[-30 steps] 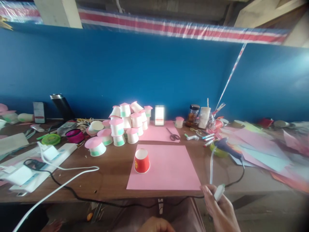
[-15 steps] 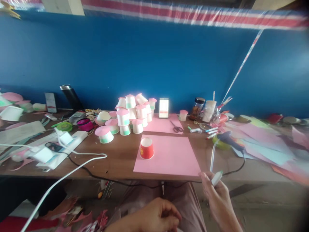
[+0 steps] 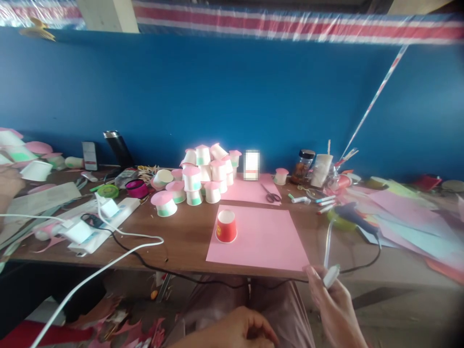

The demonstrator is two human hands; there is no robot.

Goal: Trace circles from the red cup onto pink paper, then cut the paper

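My right hand (image 3: 335, 295) is just past the table's front edge, closed around a white marker (image 3: 331, 276) with a green end. Its thumb and fingertips are by the near right corner of a pink paper sheet (image 3: 268, 246). On that sheet's left part a red paper cup (image 3: 226, 227) stands, its white inside facing up. Over my lap is my left hand (image 3: 250, 326), fingers curled in; what they hold, if anything, is hidden.
White cups with pink paper tops (image 3: 192, 179) are piled behind. Scissors (image 3: 271, 194) lie on another pink sheet. A glue gun (image 3: 355, 217) and paper scraps (image 3: 402, 212) are right. A power strip (image 3: 105, 227) with cables is left, where another person's hand (image 3: 10, 186) shows.
The view has shifted a little, so the table's things appear further right and slightly lower. Another person's hand has come in at the left edge. My hands keep nearly the same pose.
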